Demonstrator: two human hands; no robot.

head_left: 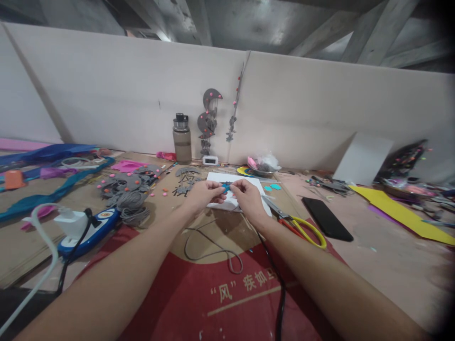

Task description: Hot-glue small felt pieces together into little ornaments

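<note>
"One blue piece (226,188): where?"

"Over a white sheet (217,176); left hand (207,193) and right hand (248,195) both pinch it."

"Anything crowding them?"

"Scissors (285,216) just beside the right hand, a black phone (327,219) beyond; grey cord (227,251) loops nearer the camera."

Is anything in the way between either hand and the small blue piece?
Nothing visible: the left hand and right hand pinch the small blue piece between them, over the white sheet. The scissors lie off to the right.
</note>
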